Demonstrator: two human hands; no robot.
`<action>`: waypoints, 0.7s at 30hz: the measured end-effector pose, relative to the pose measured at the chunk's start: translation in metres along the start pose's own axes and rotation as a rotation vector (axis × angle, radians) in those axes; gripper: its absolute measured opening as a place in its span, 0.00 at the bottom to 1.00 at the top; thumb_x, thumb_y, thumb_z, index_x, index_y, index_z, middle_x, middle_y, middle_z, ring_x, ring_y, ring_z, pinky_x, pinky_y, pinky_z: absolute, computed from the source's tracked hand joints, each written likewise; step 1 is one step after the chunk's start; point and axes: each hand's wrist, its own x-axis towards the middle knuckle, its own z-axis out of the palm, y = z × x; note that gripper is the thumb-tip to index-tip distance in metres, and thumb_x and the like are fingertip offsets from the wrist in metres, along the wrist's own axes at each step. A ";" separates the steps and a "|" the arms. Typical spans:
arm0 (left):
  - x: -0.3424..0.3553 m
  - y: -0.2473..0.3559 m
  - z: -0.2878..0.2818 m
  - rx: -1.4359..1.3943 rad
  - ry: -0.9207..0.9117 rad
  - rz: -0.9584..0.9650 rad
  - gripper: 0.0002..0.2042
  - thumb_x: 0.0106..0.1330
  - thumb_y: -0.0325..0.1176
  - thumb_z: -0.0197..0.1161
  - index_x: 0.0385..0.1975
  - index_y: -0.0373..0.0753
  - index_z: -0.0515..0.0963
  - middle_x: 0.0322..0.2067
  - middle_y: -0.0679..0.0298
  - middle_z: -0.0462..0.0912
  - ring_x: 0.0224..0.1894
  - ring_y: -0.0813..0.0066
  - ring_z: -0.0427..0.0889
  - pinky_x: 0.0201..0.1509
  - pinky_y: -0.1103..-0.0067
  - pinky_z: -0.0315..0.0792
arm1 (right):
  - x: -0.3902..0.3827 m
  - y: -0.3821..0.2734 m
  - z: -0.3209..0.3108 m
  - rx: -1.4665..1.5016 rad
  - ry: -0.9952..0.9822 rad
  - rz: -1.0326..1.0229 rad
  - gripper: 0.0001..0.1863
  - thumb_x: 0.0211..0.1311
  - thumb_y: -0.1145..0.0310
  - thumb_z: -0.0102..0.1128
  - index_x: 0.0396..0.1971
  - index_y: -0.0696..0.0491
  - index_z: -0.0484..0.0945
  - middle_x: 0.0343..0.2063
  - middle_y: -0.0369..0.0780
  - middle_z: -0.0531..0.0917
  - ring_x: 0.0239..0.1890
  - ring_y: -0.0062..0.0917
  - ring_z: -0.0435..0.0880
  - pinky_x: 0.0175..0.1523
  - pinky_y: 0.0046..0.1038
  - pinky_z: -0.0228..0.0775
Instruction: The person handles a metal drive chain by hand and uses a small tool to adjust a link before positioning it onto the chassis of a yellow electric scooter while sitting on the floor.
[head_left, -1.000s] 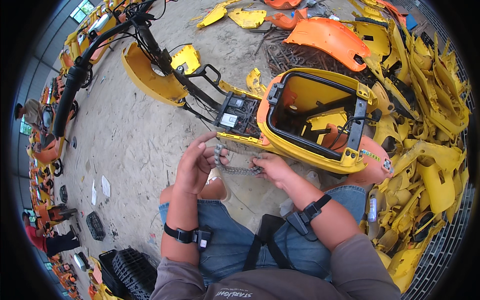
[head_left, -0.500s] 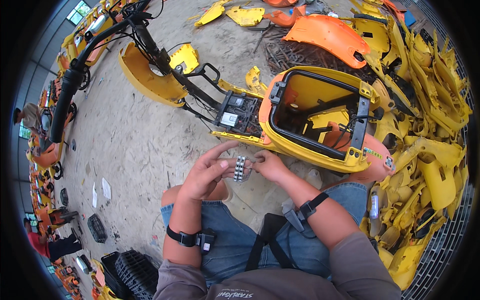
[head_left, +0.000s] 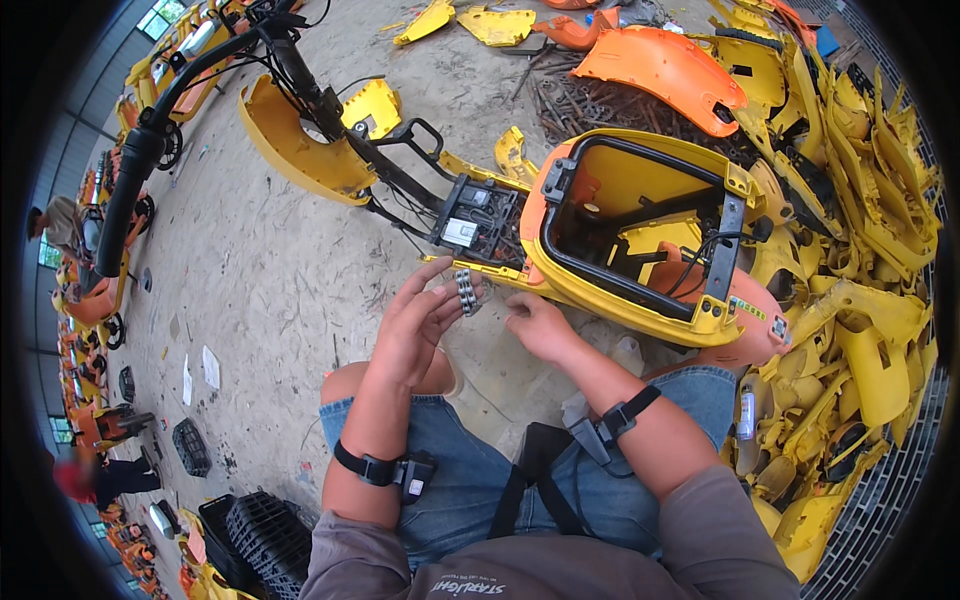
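In front of the stripped yellow and orange scooter body [head_left: 620, 315], my left hand [head_left: 408, 335] holds a short strip of small silver metal pieces [head_left: 465, 291] against its fingers. Its index finger is stretched out, close to the scooter's yellow side rail [head_left: 480, 267]. A small gap to the right, my right hand [head_left: 542, 327] hangs apart from the strip, its fingers curled inward and pressed together. Whatever those fingertips hold, if anything, is hidden. Just beyond both hands is the black floor compartment [head_left: 483, 220] with wiring and a pale boxed part.
Yellow body panels [head_left: 840, 330] lie heaped along the right side. A large orange panel [head_left: 660, 75] rests behind the scooter near dark metal parts [head_left: 590, 110]. The handlebar [head_left: 140, 165] reaches over the left. A black crate [head_left: 268, 545] sits lower left; people and scooters are farther off.
My left hand has shifted slightly up and left, turning the strip. The right hand has come away from the strip, and a gap now shows between the hands.
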 end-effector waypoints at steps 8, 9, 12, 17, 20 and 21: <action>0.006 -0.005 0.001 0.052 0.034 0.038 0.25 0.71 0.31 0.53 0.65 0.30 0.61 0.55 0.43 0.78 0.56 0.57 0.81 0.64 0.69 0.72 | 0.000 -0.007 -0.004 0.077 -0.017 -0.105 0.22 0.56 0.68 0.60 0.52 0.58 0.78 0.46 0.46 0.84 0.49 0.34 0.84 0.55 0.30 0.74; 0.006 -0.005 0.002 0.051 0.036 0.035 0.25 0.71 0.31 0.53 0.66 0.30 0.61 0.55 0.43 0.78 0.56 0.57 0.81 0.64 0.69 0.72 | -0.001 -0.010 -0.005 0.116 -0.021 -0.133 0.22 0.56 0.69 0.59 0.52 0.58 0.78 0.46 0.46 0.84 0.49 0.33 0.84 0.55 0.30 0.74; 0.008 -0.007 0.004 -0.022 0.017 0.010 0.25 0.71 0.31 0.53 0.67 0.32 0.60 0.55 0.43 0.78 0.56 0.56 0.81 0.64 0.68 0.72 | -0.002 -0.018 -0.007 0.476 -0.150 -0.183 0.22 0.55 0.73 0.57 0.52 0.58 0.79 0.43 0.43 0.85 0.47 0.28 0.83 0.53 0.27 0.74; 0.010 -0.011 0.000 -0.077 0.031 -0.040 0.25 0.71 0.33 0.55 0.66 0.34 0.61 0.55 0.44 0.78 0.57 0.55 0.80 0.63 0.66 0.73 | -0.016 -0.049 -0.022 0.232 -0.307 -0.140 0.19 0.54 0.77 0.56 0.49 0.59 0.81 0.40 0.38 0.84 0.42 0.22 0.80 0.48 0.25 0.73; 0.018 -0.014 0.000 -0.115 0.027 -0.022 0.25 0.72 0.32 0.55 0.66 0.33 0.60 0.54 0.46 0.78 0.57 0.56 0.80 0.62 0.67 0.74 | -0.024 -0.056 -0.020 0.408 -0.337 -0.191 0.17 0.58 0.77 0.56 0.48 0.59 0.80 0.40 0.36 0.85 0.41 0.20 0.80 0.48 0.24 0.72; 0.019 -0.015 0.001 -0.148 0.041 -0.008 0.24 0.72 0.31 0.54 0.65 0.33 0.59 0.54 0.47 0.78 0.56 0.58 0.81 0.61 0.68 0.75 | -0.026 -0.060 -0.020 0.424 -0.347 -0.158 0.16 0.59 0.76 0.56 0.48 0.59 0.80 0.40 0.37 0.85 0.41 0.20 0.80 0.49 0.24 0.72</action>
